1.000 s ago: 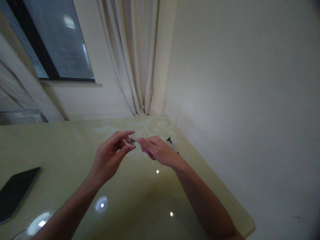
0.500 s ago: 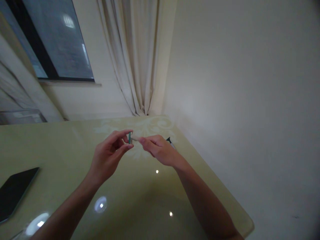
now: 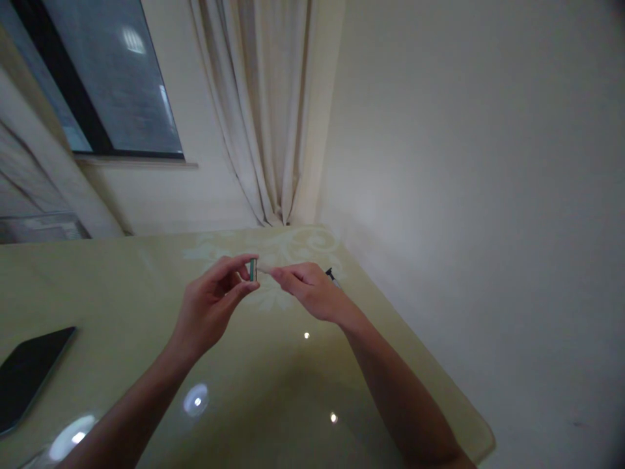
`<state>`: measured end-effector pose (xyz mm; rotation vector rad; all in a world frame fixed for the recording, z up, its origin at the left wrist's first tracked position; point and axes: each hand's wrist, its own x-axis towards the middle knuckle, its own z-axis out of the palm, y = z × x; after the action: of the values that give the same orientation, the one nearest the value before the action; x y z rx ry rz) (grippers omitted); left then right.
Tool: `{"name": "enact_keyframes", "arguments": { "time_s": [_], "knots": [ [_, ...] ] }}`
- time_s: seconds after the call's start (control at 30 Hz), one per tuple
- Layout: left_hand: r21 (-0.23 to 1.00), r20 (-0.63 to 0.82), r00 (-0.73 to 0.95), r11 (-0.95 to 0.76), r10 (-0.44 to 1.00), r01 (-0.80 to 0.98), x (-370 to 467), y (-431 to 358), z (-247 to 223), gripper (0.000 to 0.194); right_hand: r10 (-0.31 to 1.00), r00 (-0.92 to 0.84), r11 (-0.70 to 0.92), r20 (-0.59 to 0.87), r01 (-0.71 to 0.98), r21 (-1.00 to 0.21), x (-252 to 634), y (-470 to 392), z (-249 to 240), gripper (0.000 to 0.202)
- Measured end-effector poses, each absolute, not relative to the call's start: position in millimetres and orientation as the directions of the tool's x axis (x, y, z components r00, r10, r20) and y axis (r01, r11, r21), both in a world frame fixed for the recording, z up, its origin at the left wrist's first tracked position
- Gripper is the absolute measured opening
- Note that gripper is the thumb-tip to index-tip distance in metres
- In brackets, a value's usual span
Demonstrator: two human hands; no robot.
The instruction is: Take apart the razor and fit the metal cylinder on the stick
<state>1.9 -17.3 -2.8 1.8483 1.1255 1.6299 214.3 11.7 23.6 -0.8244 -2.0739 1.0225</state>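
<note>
Between the thumb and fingertips of my left hand (image 3: 212,299) is a small thin green-edged piece (image 3: 253,270), held upright on its edge with a pale side facing right. Too little of it shows to tell its kind. My right hand (image 3: 310,290) is closed around a thin pale stick (image 3: 264,268) whose tip points left at the pale side of the piece. Whether the tip touches it I cannot tell; most of the stick is hidden in my fingers. Just beyond the right hand lies a black and grey object (image 3: 332,276), partly covered by that hand.
A dark flat tablet-like device (image 3: 34,378) lies on the glossy greenish table (image 3: 122,293) at the left. The table's right edge runs along a white wall (image 3: 463,195). Behind the table are a beige curtain (image 3: 266,117) and a window (image 3: 117,71).
Both hands stay nearly in place. The piece and the stick tip have shifted very slightly to the left.
</note>
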Motion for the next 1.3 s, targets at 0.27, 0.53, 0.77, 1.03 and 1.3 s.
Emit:
{"name": "enact_keyframes", "arguments": {
  "time_s": [0.27,0.53,0.77,1.03,1.3],
  "knots": [
    [0.738,0.631,-0.009,-0.597,0.776,0.316,2.7,-17.0,-4.3,0.034,0.789,-0.530,0.502,0.310,0.267,-0.822,212.1,15.6,19.3,0.057],
    [0.736,0.636,-0.002,-0.605,0.772,0.304,2.7,-13.8,-7.6,0.032,0.804,-0.474,0.539,0.359,0.326,-0.777,212.9,15.1,22.2,0.056],
    [0.755,0.623,0.003,-0.602,0.782,0.260,3.3,-15.0,-5.8,0.032,0.785,-0.511,0.549,0.350,0.312,-0.776,216.3,17.1,23.1,0.057],
    [0.773,0.602,0.003,-0.583,0.799,0.249,4.3,-14.3,-6.1,0.035,0.770,-0.537,0.547,0.344,0.277,-0.790,215.9,16.7,22.2,0.057],
    [0.762,0.613,0.013,-0.596,0.790,0.254,4.5,-15.1,-4.9,0.035,0.770,-0.556,0.515,0.313,0.252,-0.820,217.3,17.4,22.5,0.058]
  ]
}}
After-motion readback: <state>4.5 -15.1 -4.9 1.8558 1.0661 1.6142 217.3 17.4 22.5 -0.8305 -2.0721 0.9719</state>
